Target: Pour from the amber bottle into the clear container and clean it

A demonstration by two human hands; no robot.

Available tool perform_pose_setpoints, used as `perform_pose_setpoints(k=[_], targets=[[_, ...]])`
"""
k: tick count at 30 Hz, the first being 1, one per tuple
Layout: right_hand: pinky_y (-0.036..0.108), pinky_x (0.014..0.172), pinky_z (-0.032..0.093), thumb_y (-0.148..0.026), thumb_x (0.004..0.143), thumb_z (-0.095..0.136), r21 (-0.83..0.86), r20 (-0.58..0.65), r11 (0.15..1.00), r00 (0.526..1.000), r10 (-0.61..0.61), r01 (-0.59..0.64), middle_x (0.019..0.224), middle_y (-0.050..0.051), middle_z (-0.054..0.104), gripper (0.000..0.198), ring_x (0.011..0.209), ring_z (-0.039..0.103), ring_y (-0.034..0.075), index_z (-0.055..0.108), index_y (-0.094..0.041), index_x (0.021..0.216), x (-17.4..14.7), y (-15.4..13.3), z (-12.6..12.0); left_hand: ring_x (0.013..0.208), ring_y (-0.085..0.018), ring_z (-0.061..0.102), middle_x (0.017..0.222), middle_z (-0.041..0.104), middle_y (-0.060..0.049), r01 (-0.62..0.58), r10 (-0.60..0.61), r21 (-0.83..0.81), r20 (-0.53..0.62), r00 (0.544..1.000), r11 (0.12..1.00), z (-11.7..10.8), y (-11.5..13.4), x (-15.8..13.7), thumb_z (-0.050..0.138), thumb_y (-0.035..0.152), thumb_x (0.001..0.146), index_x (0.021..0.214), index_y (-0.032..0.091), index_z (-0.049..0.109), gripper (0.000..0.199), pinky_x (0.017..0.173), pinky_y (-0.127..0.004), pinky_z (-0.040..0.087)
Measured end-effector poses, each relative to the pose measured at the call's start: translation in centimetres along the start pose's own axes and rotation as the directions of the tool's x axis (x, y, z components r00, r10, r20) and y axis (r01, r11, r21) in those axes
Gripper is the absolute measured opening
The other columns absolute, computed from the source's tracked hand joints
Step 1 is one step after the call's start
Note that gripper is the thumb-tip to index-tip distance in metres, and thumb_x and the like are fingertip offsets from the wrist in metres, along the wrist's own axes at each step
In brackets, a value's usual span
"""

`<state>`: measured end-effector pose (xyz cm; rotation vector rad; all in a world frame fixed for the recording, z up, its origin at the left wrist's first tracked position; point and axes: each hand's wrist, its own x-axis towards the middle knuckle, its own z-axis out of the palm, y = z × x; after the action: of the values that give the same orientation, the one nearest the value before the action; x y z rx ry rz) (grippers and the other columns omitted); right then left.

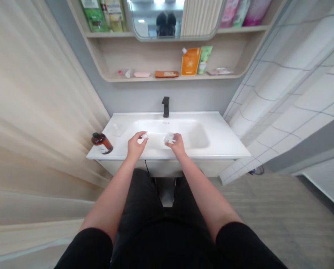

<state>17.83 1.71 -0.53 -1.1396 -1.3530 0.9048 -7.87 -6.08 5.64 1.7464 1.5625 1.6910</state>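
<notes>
Over the front of the white sink [200, 136], my left hand [135, 145] pinches a small whitish piece [145, 135] between thumb and fingertips; its kind is too small to tell. To its right, my right hand [178, 145] is closed around a small clear container [170, 137] with something white in or on it. The two hands are apart, roughly level with each other. Left of them, a brown bottle [102, 143] with a dark cap and pale label stands on the counter. Behind it lies a faint clear object [118, 129] that I cannot make out.
A black faucet [166, 107] rises behind the basin. The shelf [144, 79] above holds an orange pouch [191, 61], a green tube [204, 59], a pink bar-shaped item [142, 74] and an orange-brown packet [166, 74]. Curtains hang left [38, 112] and right [284, 82].
</notes>
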Motion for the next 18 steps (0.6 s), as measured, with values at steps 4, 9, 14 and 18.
perform_pose_setpoints(k=[4,9,14,18], targets=[[0.049,0.106,0.06,-0.046,0.061,0.096,-0.08,-0.123,0.995,0.99,-0.065,0.056,0.125,0.005,0.065,0.08,0.118,0.067,0.03,0.05,-0.03,0.124,0.9,-0.4,-6.7,0.102,-0.025,0.079,0.116,0.083,-0.008,0.093,-0.098,0.102,0.052,0.994,0.991,-0.1,-3.1,0.1,0.085,0.029,0.087,0.111,0.022,0.08,0.026,0.103,-0.044,0.066],[0.044,0.101,0.054,-0.042,0.066,0.102,-0.399,-0.404,0.907,0.914,-0.042,-0.134,0.121,0.007,0.07,0.083,0.105,0.068,0.027,0.049,-0.027,0.128,2.8,-1.0,-19.6,0.1,-0.024,0.078,0.114,0.08,-0.008,0.282,-0.279,0.045,-0.062,0.958,0.958,0.4,-6.1,0.6,0.089,0.033,0.082,0.106,0.021,0.076,0.03,0.096,-0.04,0.066],[0.044,0.1,0.051,-0.035,0.069,0.105,-0.523,-0.555,0.796,0.83,-0.049,-0.304,0.127,0.016,0.073,0.082,0.105,0.068,0.028,0.053,-0.023,0.131,3.7,0.0,-28.0,0.096,-0.023,0.077,0.108,0.083,-0.005,0.363,-0.362,-0.001,-0.064,0.93,0.932,0.3,-6.9,0.9,0.087,0.034,0.083,0.109,0.023,0.074,0.031,0.099,-0.039,0.063],[0.045,0.093,0.051,-0.037,0.068,0.108,-0.584,-0.585,0.735,0.806,-0.088,-0.344,0.124,0.022,0.074,0.085,0.1,0.066,0.031,0.056,-0.018,0.133,2.9,2.4,-30.7,0.095,-0.023,0.077,0.107,0.083,-0.006,0.388,-0.387,0.011,-0.034,0.921,0.922,0.1,-6.6,0.7,0.087,0.034,0.081,0.107,0.023,0.072,0.032,0.096,-0.038,0.062]])
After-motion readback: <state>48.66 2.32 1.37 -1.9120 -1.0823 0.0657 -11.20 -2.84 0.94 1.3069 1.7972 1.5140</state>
